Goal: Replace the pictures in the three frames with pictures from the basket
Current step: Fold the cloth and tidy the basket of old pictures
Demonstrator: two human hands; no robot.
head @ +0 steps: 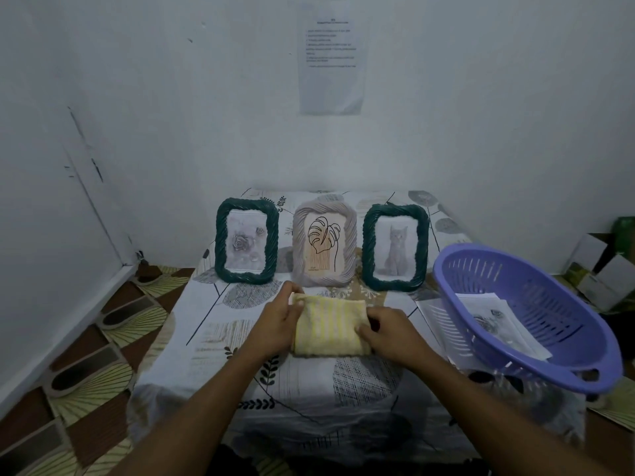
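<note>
White walls back a patterned table (206, 324). The rose frame (245, 240) stands leftmost. The left hand (278, 321) pinches the folded yellow cloth (328, 329) at its left corner, in front of the leaf frame (324, 242). The right hand (385, 334) curls over the cloth's right edge. Next come the cat frame (395, 247) and the purple basket (556, 304) holding pictures (498, 316).

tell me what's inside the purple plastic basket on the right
Inside the purple slotted plastic basket lie loose white printed sheets; the top one shows a greyish flower-like picture. The sheets beneath are covered, so their count and pictures cannot be told.
</note>
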